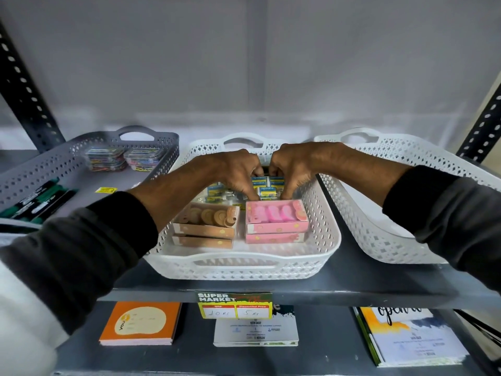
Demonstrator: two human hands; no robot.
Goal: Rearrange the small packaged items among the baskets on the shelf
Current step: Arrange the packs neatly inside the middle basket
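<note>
Both the left hand (238, 172) and right hand (291, 169) were curled, fingertips pinched down among small blue-and-yellow packets (267, 189); whether any was gripped could not be told. They were reached into the white perforated plastic middle basket (244, 267), apparently to gather several packets together.

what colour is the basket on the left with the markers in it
Grey, with a perforated wall; the left basket shows best in the head view, beside two white ones.

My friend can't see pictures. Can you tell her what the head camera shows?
Two hands, left hand and right hand, reach into the middle white basket among small blue packets, behind stacked brown boxes and pink boxes. A grey basket sits left, another white basket right.
</note>
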